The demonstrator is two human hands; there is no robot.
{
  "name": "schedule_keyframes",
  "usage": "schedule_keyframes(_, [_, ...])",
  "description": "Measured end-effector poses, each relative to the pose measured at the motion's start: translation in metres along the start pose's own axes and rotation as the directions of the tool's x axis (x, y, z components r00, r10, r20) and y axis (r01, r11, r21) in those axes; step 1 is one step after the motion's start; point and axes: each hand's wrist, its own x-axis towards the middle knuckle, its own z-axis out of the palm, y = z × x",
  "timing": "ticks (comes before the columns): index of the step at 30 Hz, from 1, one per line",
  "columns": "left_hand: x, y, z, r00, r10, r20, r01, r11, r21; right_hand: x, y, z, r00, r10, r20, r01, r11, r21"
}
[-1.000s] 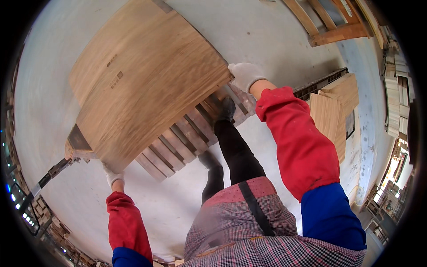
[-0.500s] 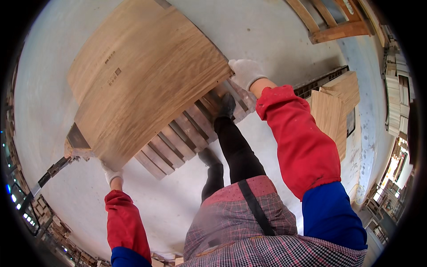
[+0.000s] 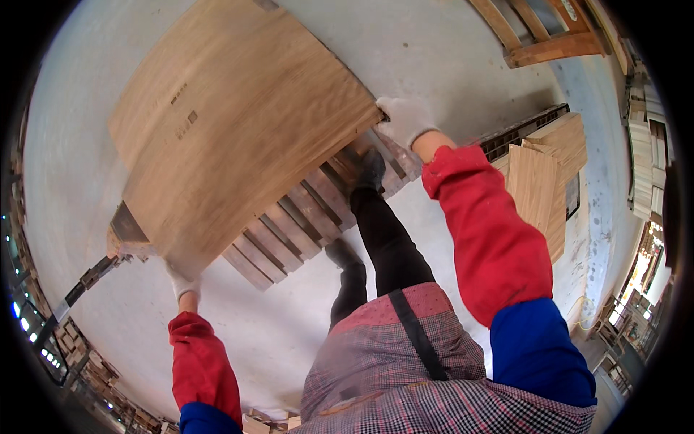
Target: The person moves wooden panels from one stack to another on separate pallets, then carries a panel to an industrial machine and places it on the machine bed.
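Observation:
A large light-brown wooden panel [image 3: 238, 123] lies at a slant in front of me, with small dark printed marks on its face. My left hand [image 3: 184, 281], in a white glove, is closed on its near left corner; some fingers are hidden and slightly blurred. At the right corner my right hand [image 3: 406, 121], gloved too, grips the edge, with its fingertips partly out of sight. Beneath the panel a slatted wooden pallet [image 3: 278, 242] shows along the near side.
One of my shoes [image 3: 371, 170] is at the pallet's edge. To the right, cut wooden boards [image 3: 542, 177] are stacked near a dark pallet. A wooden frame [image 3: 553, 50] stands at the upper right. A dark metal bar [image 3: 90, 276] juts in at the left.
The panel's right corner and my right hand have shifted slightly to the right. My left hand stays at its corner, almost unmoved.

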Motion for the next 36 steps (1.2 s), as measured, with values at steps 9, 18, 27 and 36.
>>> schedule_keyframes(9, [0.136,0.165,-0.078,0.945,0.112,0.307,-0.295,0.694,0.657,-0.06,-0.08,0.068,0.875,0.392,0.283,-0.432,0.372,0.821])
schedule_keyframes(18, [0.309,0.374,0.063,0.828,0.374,0.417,-0.395,0.918,-0.039,-0.026,-0.116,0.111,0.676,0.335,0.657,-0.655,-0.137,0.743])
schedule_keyframes(27, [0.315,0.402,0.075,0.81,0.14,0.569,-0.235,0.967,0.097,-0.011,-0.116,0.06,0.547,0.331,0.769,-0.748,-0.219,0.626])
schedule_keyframes(36, [0.316,0.405,0.075,0.773,0.103,0.626,-0.206,0.974,0.093,-0.02,-0.109,0.098,0.64,0.295,0.709,-0.724,-0.077,0.686])
